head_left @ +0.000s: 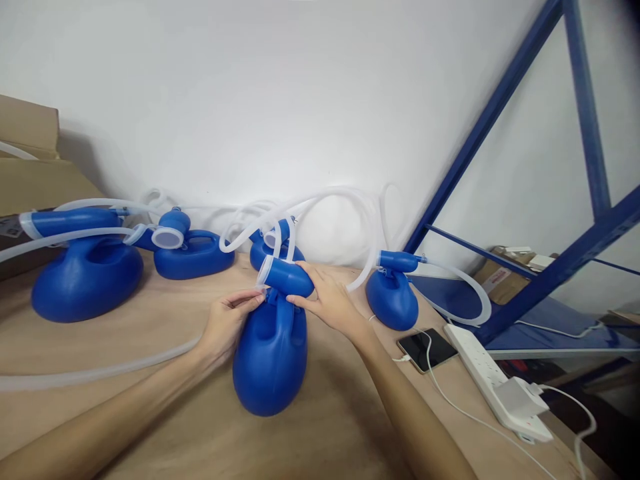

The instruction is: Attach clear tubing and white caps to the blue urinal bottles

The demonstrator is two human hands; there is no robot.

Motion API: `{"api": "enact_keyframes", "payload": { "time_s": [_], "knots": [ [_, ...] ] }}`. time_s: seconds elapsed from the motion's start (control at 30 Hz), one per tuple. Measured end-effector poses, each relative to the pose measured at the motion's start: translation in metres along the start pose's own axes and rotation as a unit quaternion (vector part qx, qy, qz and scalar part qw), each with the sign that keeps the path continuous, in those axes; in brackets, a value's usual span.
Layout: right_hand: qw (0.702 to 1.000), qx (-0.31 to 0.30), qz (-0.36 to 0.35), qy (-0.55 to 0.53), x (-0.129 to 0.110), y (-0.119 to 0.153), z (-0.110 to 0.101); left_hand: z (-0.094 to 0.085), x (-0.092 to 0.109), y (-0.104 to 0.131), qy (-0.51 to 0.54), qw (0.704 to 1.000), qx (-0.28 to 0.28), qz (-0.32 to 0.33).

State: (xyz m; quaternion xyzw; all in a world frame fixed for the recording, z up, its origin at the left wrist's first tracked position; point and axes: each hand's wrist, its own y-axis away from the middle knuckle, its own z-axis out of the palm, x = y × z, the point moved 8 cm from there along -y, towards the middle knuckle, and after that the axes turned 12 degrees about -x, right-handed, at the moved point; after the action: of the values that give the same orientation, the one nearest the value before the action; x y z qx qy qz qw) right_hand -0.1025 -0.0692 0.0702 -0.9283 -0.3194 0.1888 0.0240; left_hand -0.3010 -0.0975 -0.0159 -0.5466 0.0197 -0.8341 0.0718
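A blue urinal bottle (270, 373) with a moulded handle stands on the table in front of me. On its top lies a blue funnel head (286, 277), tilted, its translucent rim toward the left. My right hand (327, 297) is wrapped over the right end of this funnel head. My left hand (227, 323) pinches thumb and fingers together at the bottle's neck, just below the rim; the small piece between the fingertips is too hidden to name. A translucent hose (125, 370) runs in from the left and disappears behind my left hand.
More blue urinal bottles with hoses stand at the left (87, 280), the back (195, 257) and the right (393, 300). A phone (427, 350) and a power strip (480, 367) with cables lie on the right. A cardboard box (35, 173) and a blue rack (480, 133) flank the table.
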Motion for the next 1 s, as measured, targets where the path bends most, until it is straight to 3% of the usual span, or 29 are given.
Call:
{"api": "enact_keyframes", "payload": {
  "time_s": [0.37, 0.67, 0.8, 1.0],
  "knots": [
    [0.997, -0.024, 0.043, 0.067, -0.010, -0.001, 0.002, -0.007, -0.002, -0.001, -0.021, 1.000, 0.003, 0.013],
    [0.995, -0.024, 0.034, 0.093, -0.014, 0.000, 0.002, -0.010, -0.011, -0.003, -0.033, 0.999, -0.014, 0.017],
    [0.993, -0.026, 0.042, 0.107, -0.017, -0.001, 0.003, -0.010, -0.003, -0.002, -0.121, 0.990, -0.022, 0.064],
    [0.993, -0.034, 0.039, 0.107, -0.020, -0.001, 0.002, -0.003, 0.018, 0.004, -0.264, 0.953, -0.039, 0.146]
  ]
}}
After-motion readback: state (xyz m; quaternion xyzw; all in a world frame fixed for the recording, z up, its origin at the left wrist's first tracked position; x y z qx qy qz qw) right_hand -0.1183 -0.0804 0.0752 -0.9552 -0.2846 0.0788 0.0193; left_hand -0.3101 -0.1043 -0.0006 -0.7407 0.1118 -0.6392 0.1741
